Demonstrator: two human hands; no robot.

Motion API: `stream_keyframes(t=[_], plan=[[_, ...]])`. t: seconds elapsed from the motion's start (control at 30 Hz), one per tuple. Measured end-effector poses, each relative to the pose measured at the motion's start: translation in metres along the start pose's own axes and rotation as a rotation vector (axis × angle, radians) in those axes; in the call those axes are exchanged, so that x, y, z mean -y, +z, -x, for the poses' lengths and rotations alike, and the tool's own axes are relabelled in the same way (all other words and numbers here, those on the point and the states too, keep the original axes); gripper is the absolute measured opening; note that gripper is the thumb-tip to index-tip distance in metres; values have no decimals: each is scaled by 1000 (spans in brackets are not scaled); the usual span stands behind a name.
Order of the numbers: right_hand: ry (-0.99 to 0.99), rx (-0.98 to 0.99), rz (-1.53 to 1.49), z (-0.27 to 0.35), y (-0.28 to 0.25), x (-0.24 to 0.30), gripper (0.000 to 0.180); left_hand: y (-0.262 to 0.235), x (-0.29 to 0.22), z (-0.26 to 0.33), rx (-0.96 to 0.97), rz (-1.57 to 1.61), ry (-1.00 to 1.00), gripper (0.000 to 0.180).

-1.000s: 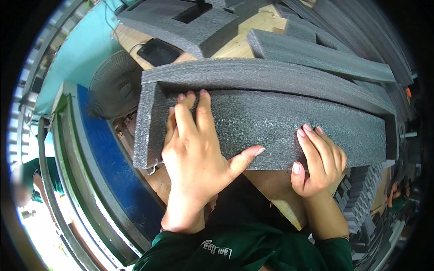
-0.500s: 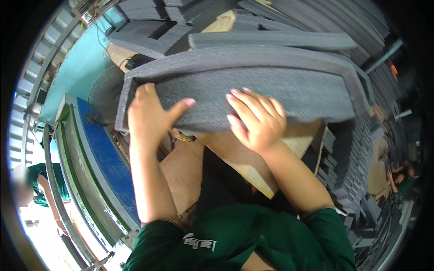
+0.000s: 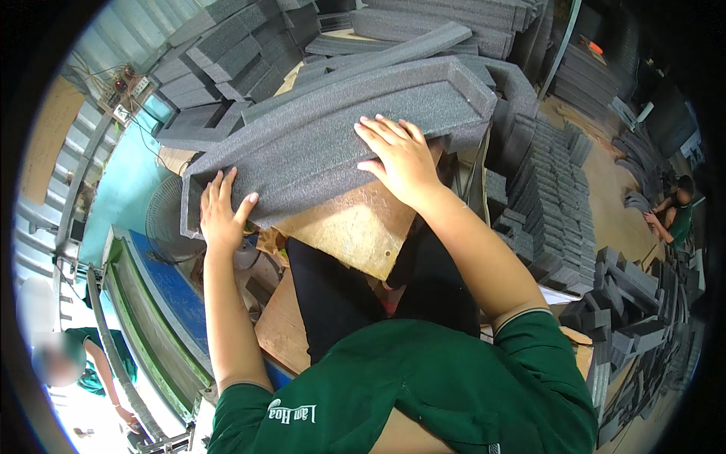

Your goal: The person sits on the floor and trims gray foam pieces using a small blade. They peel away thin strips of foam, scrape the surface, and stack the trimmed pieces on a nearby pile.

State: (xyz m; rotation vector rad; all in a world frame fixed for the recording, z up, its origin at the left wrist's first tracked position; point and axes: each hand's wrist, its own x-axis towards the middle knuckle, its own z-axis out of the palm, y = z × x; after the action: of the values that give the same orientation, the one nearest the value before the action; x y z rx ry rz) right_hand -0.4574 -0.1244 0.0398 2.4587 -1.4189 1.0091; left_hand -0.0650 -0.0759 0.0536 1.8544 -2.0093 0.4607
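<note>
A long grey foam tray [image 3: 325, 144] with a raised rim along its far side and ends lies slanted in front of me, its right end farther away. My left hand [image 3: 221, 216] rests at the tray's left end, fingers at the inner corner and thumb spread out on the foam. Toward the right part of the tray, my right hand [image 3: 399, 159] lies flat on the panel near its front edge, fingers stretched and thumb apart. Under the tray a wooden board [image 3: 355, 234] sticks out toward my lap.
Stacked grey foam blocks [image 3: 234, 60] stand behind on the left, and foam strips [image 3: 446, 26] lie at the back. More foam pieces [image 3: 552, 197] are piled at right. A fan [image 3: 170, 219] and a green-framed machine [image 3: 144, 303] stand left. Co-workers [image 3: 673, 212] [image 3: 94, 359] are on both sides.
The foam tray has turned so its right end points farther away. Both hands stay on it, the left hand lower at the left end, the right closer to the right end. The view has also shifted.
</note>
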Motion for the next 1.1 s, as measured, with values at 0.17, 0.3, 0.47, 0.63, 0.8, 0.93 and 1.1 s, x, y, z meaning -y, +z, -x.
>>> stream_keyframes(t=[0.17, 0.3, 0.47, 0.63, 0.8, 0.93, 1.1], plan=[[-24, -172, -30, 0, 31, -4, 63, 2, -7, -7, -20, 52, -68, 71], [-86, -257, -20, 8, 30, -7, 61, -20, -34, -2, -96, 460, -148, 54], [-100, -340, 47, 14, 33, -12, 61, -25, -81, 16, -276, 1567, -215, 36], [-116, -384, -11, 11, 41, -15, 58, -4, -98, 20, -211, 1916, -428, 46], [-133, -411, -20, 10, 42, -20, 44, 0, -107, 30, -209, 2252, -736, 62], [-139, -439, -22, 10, 43, -21, 43, -16, -96, 42, -411, 2330, -772, 40], [-153, -451, -23, 10, 43, -21, 41, -24, -87, 64, -454, 2432, -804, 39]])
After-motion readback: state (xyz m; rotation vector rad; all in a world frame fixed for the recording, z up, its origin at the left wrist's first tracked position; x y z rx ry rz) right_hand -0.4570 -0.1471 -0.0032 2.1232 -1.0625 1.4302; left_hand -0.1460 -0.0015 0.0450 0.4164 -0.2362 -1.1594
